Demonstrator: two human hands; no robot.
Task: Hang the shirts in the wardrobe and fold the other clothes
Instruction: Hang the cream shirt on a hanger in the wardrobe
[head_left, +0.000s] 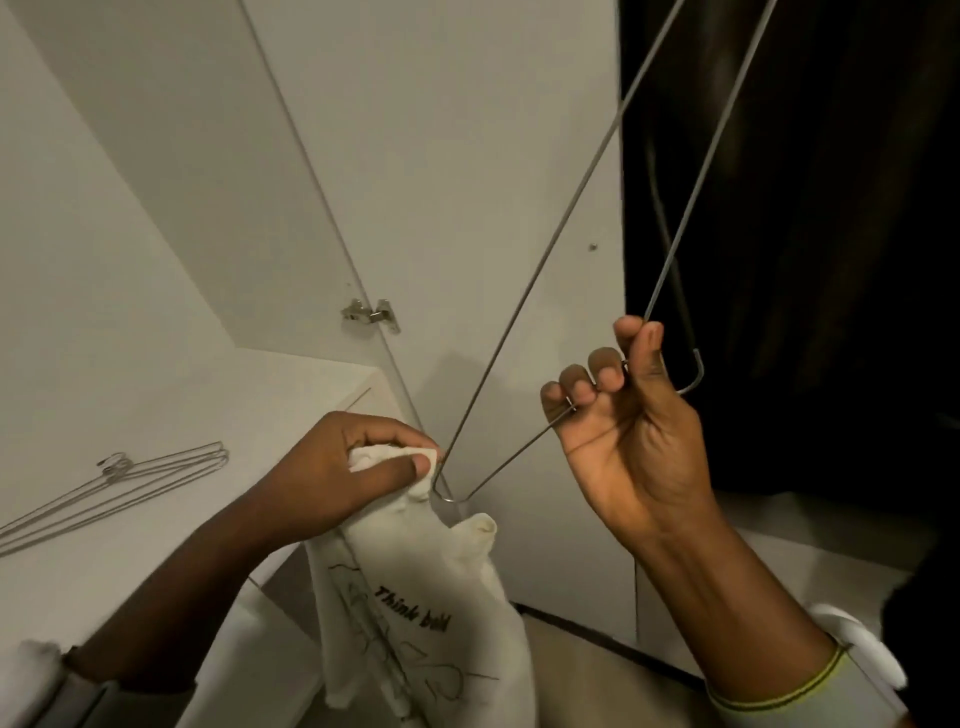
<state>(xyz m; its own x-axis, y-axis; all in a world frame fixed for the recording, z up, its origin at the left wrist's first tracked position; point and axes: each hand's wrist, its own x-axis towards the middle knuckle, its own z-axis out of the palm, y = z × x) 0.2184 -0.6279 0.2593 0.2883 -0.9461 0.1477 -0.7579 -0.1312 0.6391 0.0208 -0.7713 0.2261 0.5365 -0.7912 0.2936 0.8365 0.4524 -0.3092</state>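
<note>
My right hand (623, 415) grips a thin metal wire hanger (540, 283) near its hook, holding it raised in front of the white wardrobe door. The hanger's lower corner points down toward my left hand. My left hand (343, 467) pinches the top edge of a cream shirt (436, 613) printed with "Think bold" and line drawings. The shirt hangs down from that grip, its edge right beside the hanger's corner.
A few spare wire hangers (119, 483) lie on the white shelf (270, 405) at the left. A white wardrobe door with a metal hinge (371, 313) stands straight ahead. A dark curtain-like area (810, 208) fills the right side.
</note>
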